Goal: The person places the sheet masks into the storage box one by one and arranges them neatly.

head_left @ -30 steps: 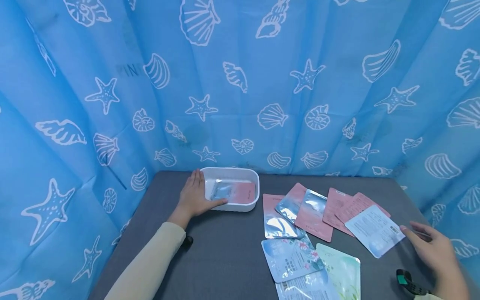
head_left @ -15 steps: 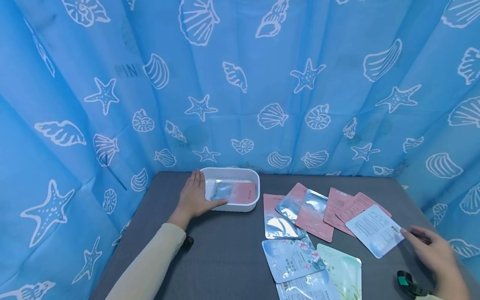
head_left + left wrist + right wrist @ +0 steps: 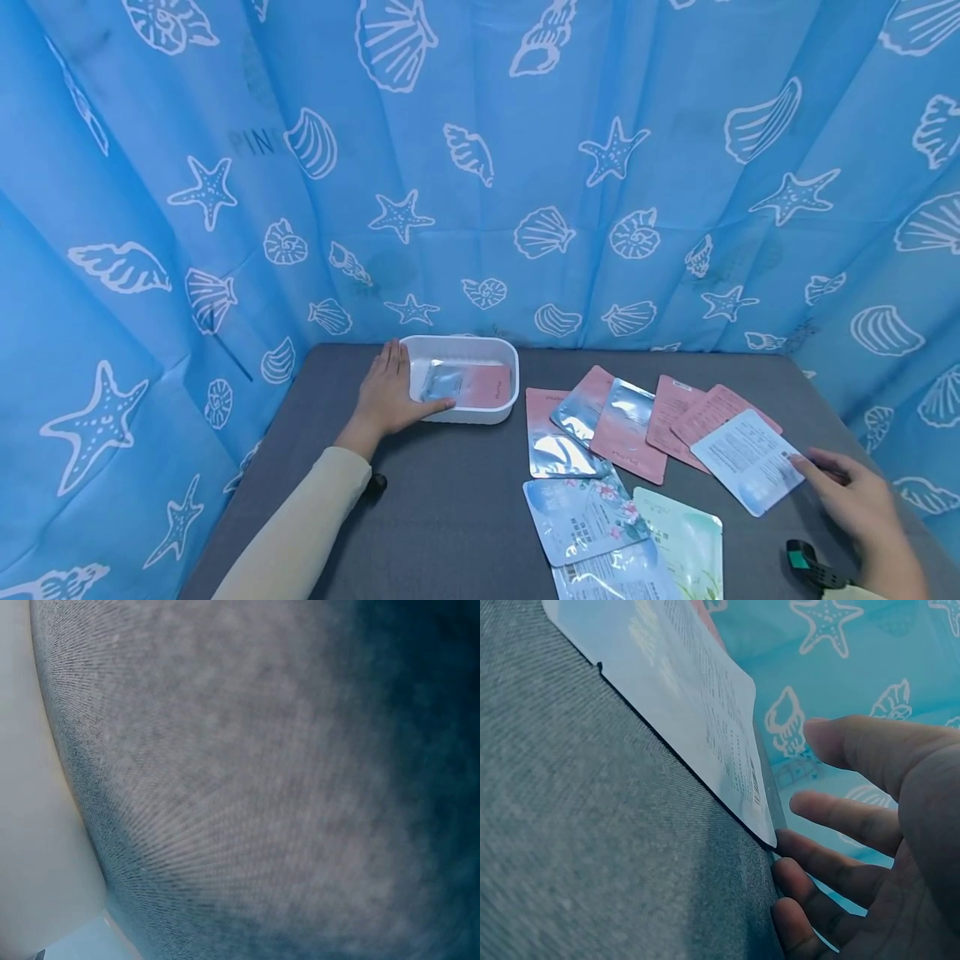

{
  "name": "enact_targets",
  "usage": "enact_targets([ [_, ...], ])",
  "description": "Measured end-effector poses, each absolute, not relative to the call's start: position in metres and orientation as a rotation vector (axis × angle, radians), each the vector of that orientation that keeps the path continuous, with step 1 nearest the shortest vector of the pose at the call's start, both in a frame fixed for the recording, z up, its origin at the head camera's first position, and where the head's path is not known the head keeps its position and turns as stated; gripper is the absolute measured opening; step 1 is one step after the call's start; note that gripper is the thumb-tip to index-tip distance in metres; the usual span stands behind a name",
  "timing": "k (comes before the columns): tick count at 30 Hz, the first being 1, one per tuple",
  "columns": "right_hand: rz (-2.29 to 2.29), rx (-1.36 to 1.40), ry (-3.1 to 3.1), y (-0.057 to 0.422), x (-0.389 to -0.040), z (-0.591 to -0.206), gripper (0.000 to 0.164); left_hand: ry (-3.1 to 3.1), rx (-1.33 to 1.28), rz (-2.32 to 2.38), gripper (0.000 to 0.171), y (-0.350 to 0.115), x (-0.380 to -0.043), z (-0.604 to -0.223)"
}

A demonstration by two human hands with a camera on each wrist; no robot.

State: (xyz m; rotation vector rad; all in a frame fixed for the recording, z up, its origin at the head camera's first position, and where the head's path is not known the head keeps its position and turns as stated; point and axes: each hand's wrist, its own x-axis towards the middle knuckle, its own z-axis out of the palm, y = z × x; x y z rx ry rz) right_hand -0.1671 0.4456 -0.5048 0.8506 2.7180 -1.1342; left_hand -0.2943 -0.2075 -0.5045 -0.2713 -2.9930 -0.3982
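My left hand [image 3: 386,396] rests against the left end of a white plastic tub [image 3: 512,400], fingers straight along its side and thumb stretched along the front rim. Inside the tub lies a pink and silver sheet mask packet [image 3: 487,383]. At the far right, my right hand [image 3: 855,492] is at the corner of a pale blue sheet mask packet [image 3: 750,462], which has its printed back up. In the right wrist view the thumb stands apart from the spread fingers, and a fingertip [image 3: 784,838] meets or nearly meets the packet's corner. The left wrist view shows mostly blurred grey cloth [image 3: 225,750].
Several pink packets [image 3: 630,446] lie fanned out right of the tub. Nearer the front are a flowered blue packet [image 3: 577,517], another pale blue one [image 3: 615,575] beneath it, and a green packet [image 3: 686,533]. A blue shell-print curtain [image 3: 480,208] hangs behind the grey table [image 3: 450,508].
My right hand has shifted slightly left, its thumb now over the pale blue packet's right edge. My left hand and the tub have stayed put.
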Motion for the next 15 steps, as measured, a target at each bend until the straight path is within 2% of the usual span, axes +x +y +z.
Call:
enact_targets([
  [15,-1.134,0.810,2.708,0.4448,-0.1688,-0.5055,0.092,-2.994,-0.270,-0.417,0.144,-0.2073,-0.2928,-0.5030],
])
